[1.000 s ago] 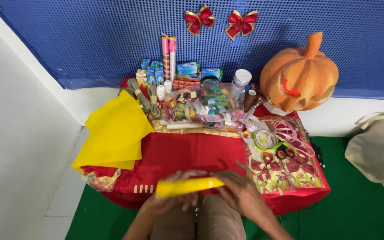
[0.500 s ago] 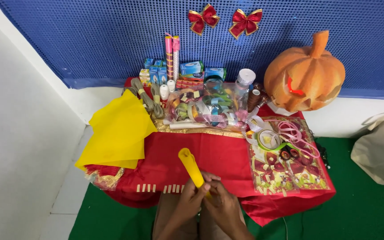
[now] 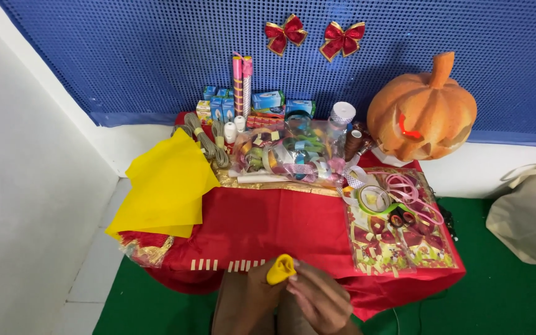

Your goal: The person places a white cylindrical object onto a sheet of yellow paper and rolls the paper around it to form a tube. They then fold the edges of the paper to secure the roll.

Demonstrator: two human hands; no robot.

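Both forearms are cut off by the bottom edge. The left hand (image 3: 252,291) and right hand (image 3: 317,298) close together around a rolled yellow paper (image 3: 280,270), seen end-on just over the near edge of the red cloth (image 3: 268,223) on the tabletop. Small blue boxes (image 3: 268,99) stand at the back by the blue mesh wall (image 3: 125,56); what they hold is unclear. Yellow sheets (image 3: 165,186) overhang the left edge. The cloth's middle lies bare.

On your table (image 3: 280,217), the paper sheets (image 3: 165,186) lie at the left edge, the pumpkin (image 3: 423,108) at the back right corner, the scissors (image 3: 398,214) near the right edge.
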